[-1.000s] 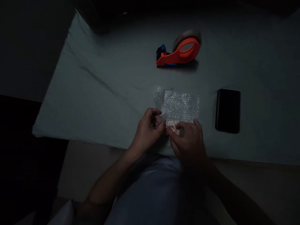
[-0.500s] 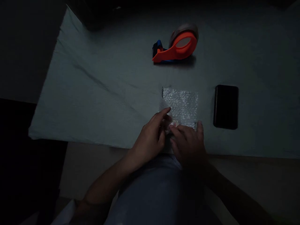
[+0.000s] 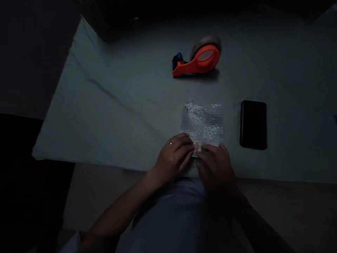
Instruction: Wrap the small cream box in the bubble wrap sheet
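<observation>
A pinkish bundle (image 3: 197, 148) at the near edge of bubble wrap (image 3: 204, 121) is touched by left hand (image 3: 175, 153) and right hand (image 3: 218, 162), fingers bent; whether gripped cannot be told.

Matt, pale cloth (image 3: 118, 123) covers the desk (image 3: 297, 140), softly creased towards the left edge. Near the front edge, the bubble wrap (image 3: 205, 123) looks like clear plastic, glossy and bumpy. Towards the back edge, the tape dispenser (image 3: 197, 66) seems smooth orange plastic, its tape roll (image 3: 206, 41) shiny. The black slab (image 3: 253, 124) looks smooth; the ring (image 3: 170, 143) gleams like metal.
</observation>
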Available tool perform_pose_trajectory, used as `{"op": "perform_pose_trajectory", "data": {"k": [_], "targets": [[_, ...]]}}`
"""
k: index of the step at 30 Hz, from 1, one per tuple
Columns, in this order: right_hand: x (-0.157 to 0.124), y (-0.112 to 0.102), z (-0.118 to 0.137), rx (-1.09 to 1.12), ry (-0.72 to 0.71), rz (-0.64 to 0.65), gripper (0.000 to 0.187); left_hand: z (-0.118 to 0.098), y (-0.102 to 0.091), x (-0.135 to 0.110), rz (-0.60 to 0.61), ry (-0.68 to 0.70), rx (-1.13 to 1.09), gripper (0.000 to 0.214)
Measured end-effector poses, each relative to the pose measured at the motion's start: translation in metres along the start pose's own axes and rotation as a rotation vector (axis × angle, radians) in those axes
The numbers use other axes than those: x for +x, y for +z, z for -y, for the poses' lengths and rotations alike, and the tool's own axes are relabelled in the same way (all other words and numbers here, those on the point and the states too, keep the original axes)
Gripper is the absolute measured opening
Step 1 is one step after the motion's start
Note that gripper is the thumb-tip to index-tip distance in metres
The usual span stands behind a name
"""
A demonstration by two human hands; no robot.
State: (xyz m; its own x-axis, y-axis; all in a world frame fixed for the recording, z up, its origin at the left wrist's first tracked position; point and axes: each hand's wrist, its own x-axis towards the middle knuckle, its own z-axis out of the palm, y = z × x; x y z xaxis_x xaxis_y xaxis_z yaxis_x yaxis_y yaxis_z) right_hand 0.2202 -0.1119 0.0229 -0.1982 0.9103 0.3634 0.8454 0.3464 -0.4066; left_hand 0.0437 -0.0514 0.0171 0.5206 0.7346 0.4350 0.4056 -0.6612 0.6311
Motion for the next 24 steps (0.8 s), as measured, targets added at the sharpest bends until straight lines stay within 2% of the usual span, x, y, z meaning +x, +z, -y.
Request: {"op": "perform_pose_trajectory", "data": {"k": [1,3,6,8,11,15,19,24], "targets": [[-0.003,-0.004,-0.005,0.028,0.074,-0.033,0.024,0.002,0.001,0.000,0.009,0.022,-0.006,0.015],[-0.009,-0.012,-0.013,0.037,0.352,-0.145,0.033,0.004,0.002,-0.001,0.031,0.037,-0.017,0.015],[-0.018,-0.014,-0.017,0.231,0.798,-0.077,0.055,0.003,0.000,0.001,0.069,0.043,0.006,0.015],[-0.019,-0.007,-0.015,0.409,0.953,-0.021,0.065,0.001,-0.002,0.001,0.103,0.035,0.028,0.017],[-0.013,0.007,-0.011,0.542,0.954,-0.094,0.069,-0.002,-0.002,0.001,0.130,0.012,0.034,0.020],[0.004,0.014,-0.003,0.561,0.888,-0.263,0.048,-0.004,0.002,0.000,0.107,0.016,0.023,0.020],[0.017,0.019,0.015,0.495,0.768,-0.254,0.034,-0.004,0.005,0.002,0.071,0.056,0.065,0.014],[0.016,0.026,0.029,0.233,0.513,-0.240,0.035,0.000,0.008,-0.002,0.066,0.052,0.029,0.015]]}}
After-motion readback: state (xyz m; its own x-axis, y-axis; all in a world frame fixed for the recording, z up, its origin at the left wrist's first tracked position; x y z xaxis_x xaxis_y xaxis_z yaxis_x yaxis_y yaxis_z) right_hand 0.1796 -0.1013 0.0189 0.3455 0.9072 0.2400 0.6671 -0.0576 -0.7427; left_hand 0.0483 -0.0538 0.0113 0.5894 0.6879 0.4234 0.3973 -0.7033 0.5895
